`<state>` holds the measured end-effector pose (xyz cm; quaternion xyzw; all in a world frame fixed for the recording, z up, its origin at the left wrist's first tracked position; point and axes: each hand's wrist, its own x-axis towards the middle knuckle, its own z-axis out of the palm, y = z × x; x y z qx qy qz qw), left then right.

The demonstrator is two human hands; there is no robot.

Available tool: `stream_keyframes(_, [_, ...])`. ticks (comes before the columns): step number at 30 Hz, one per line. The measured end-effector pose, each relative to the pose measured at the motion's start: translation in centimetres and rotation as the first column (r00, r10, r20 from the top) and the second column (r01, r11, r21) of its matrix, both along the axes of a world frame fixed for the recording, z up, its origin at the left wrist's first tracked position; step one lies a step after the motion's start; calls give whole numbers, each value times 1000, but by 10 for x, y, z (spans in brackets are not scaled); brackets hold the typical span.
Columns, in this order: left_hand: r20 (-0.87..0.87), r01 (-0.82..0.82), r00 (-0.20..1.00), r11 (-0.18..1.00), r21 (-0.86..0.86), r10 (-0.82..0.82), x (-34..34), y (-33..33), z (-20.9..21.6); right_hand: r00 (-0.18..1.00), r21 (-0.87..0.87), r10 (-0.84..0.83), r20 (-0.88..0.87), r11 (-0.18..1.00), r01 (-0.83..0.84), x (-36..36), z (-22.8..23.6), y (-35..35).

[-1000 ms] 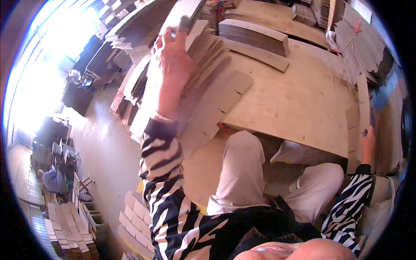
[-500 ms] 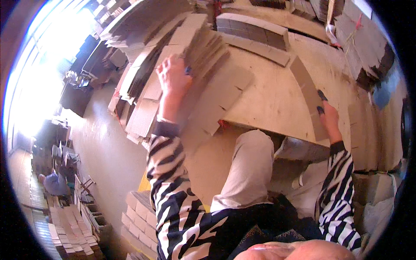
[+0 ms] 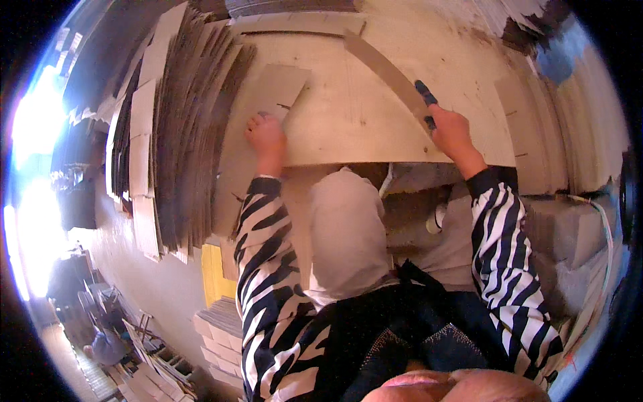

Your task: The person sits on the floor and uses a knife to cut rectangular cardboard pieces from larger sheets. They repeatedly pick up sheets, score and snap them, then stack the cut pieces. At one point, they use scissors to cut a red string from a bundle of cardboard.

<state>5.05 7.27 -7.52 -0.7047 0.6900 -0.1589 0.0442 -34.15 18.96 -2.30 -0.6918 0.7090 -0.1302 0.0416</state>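
Note:
My right hand [image 3: 450, 128] pinches a long, narrow cardboard strip [image 3: 387, 67] near its lower end. Black covers sit on the thumb and a fingertip of that hand. The strip stretches away to the upper left over the pale wooden tabletop [image 3: 335, 130]. On the left, my left hand [image 3: 266, 139] has its fingers curled at the right edge of a slotted cardboard sheet [image 3: 278, 84]; the fingertips are blurred. This sheet reaches past the table's front edge, with short slits showing along it. Close to its left stands a thick row of cardboard sheets [image 3: 194, 127] on edge.
Another cardboard piece [image 3: 301, 25] lies along the table's far side. More slotted cardboard [image 3: 539, 134] is at the right. Below left are a yellow object [image 3: 218, 275] and stacked cardboard [image 3: 218, 335] by the floor. A person in blue [image 3: 107, 347] is far off at lower left.
My view has turned left and down. My left hand has come off the top of the standing cardboard row to the slotted sheet. The right hand still holds the strip.

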Motion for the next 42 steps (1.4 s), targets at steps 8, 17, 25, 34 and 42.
stream_keyframes(8, [-314,446,822,879,-166,-476,-43,30,16,955,-325,268,130,921,-214,31,25,-3])
stream_keyframes(17, [-853,511,465,859,39,-238,-144,40,6,932,-391,360,49,865,-314,36,-15,-8])
stream_keyframes(25, [-878,604,435,788,120,-200,-176,54,25,937,-152,349,21,927,-342,27,-35,-12])
stream_keyframes(34, [-92,404,905,906,-126,-416,-60,45,3,993,115,86,76,989,-95,4,-18,-7])
stream_keyframes(42, [50,670,732,732,125,-679,-41,116,-1,978,-13,156,138,988,-155,18,-10,-6])
